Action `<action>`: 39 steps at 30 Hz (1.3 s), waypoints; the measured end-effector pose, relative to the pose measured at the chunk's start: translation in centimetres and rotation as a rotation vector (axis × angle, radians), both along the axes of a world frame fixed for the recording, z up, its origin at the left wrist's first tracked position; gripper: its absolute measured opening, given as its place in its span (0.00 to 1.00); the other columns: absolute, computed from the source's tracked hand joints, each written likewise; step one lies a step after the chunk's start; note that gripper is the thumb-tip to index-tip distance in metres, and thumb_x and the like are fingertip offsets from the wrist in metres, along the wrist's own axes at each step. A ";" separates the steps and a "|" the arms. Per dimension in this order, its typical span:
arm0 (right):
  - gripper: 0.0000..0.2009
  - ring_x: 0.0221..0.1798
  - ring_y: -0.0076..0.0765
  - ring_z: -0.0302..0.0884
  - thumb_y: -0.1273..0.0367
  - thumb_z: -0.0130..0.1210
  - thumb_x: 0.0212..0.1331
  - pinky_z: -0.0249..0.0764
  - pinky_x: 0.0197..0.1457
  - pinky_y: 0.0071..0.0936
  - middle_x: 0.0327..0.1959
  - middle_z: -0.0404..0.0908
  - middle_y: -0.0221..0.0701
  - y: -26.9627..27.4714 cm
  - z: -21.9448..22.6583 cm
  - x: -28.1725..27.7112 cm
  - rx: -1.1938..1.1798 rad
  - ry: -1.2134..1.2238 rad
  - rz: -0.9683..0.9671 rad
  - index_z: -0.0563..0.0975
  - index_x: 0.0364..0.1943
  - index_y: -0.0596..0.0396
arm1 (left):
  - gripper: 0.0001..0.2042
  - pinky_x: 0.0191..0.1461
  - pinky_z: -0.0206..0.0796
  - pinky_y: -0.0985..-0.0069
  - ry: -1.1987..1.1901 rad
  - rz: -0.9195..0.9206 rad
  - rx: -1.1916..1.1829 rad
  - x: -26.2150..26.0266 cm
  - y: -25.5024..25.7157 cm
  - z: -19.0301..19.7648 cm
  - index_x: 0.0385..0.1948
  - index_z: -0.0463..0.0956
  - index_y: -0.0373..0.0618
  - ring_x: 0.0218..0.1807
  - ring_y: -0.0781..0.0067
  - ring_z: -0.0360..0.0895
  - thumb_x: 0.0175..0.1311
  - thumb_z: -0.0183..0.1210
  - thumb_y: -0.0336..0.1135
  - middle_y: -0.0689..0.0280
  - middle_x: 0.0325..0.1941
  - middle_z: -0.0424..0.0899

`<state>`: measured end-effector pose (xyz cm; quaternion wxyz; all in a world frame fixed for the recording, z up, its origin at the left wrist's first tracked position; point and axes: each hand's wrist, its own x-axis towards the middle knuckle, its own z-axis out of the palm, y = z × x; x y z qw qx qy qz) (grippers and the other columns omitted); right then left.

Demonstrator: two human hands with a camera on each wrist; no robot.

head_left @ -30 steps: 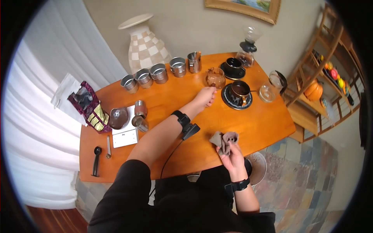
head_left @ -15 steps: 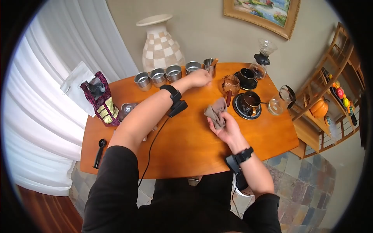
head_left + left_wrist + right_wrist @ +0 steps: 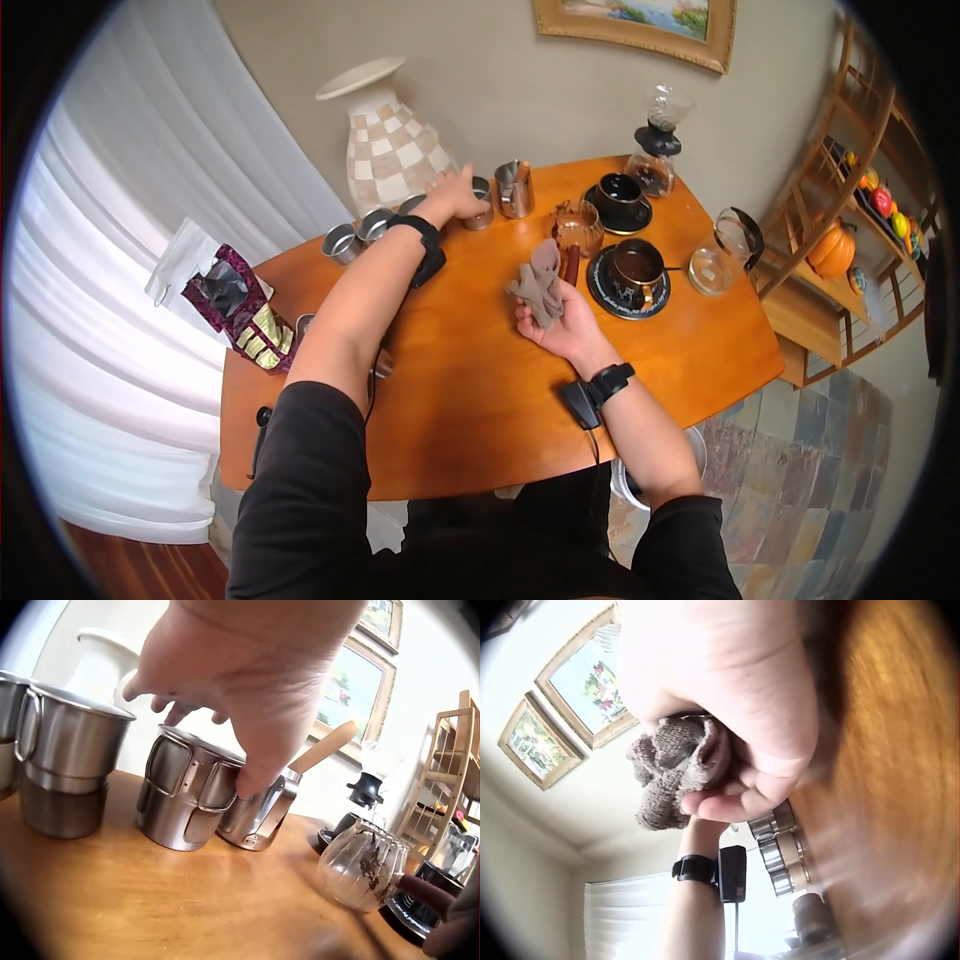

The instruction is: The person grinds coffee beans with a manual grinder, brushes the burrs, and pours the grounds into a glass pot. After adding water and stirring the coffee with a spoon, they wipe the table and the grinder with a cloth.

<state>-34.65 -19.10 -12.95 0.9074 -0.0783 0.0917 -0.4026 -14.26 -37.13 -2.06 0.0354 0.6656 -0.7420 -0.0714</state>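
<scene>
My left hand (image 3: pixel 452 196) reaches over a steel mug (image 3: pixel 166 817) with folding wire handles, in the row at the back. Its fingers are spread behind the rim in the left wrist view, with the thumb by a handle on the near side. My right hand (image 3: pixel 572 328) holds a crumpled grey-brown cloth (image 3: pixel 541 288), its fingers curled about the folds in the right wrist view. Just beyond the cloth stands a glass pot (image 3: pixel 352 868) with a dark reddish handle and brown residue inside.
More steel mugs (image 3: pixel 71 750) stand to the left, and a steel pitcher (image 3: pixel 514 192) with a wooden-handled tool to the right. Dark cups on saucers (image 3: pixel 630 300), a glass server (image 3: pixel 712 272) and a dripper (image 3: pixel 658 140) occupy the right side. A coffee bag (image 3: pixel 240 310) stands at left.
My left hand has moved left from beside the glass pot to the mugs, its curled fingers now spread. My right hand has carried the cloth forward from the table's front edge toward the pot.
</scene>
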 end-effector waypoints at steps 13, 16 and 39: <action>0.21 0.58 0.35 0.75 0.77 0.44 0.64 0.74 0.57 0.34 0.59 0.74 0.35 2.7 2.9 2.6 -0.175 0.133 -0.324 0.66 0.62 0.54 | 0.44 0.63 0.65 0.65 0.403 -0.251 -0.226 1.8 7.8 5.9 0.64 0.61 0.35 0.61 0.48 0.72 0.45 0.71 0.50 0.41 0.59 0.72; 0.25 0.63 0.35 0.71 0.82 0.44 0.60 0.71 0.62 0.32 0.61 0.72 0.35 2.2 1.8 2.8 -0.396 0.104 -0.491 0.64 0.64 0.54 | 0.44 0.63 0.64 0.65 0.523 -0.189 0.133 1.1 14.2 8.7 0.64 0.59 0.34 0.62 0.48 0.72 0.47 0.69 0.51 0.40 0.60 0.71; 0.18 0.53 0.33 0.79 0.65 0.51 0.67 0.76 0.57 0.32 0.55 0.77 0.36 4.0 0.9 3.0 -0.472 0.117 0.147 0.70 0.59 0.56 | 0.39 0.60 0.64 0.70 0.916 -0.508 0.124 0.5 22.5 4.4 0.63 0.51 0.45 0.53 0.69 0.70 0.52 0.70 0.30 0.58 0.59 0.71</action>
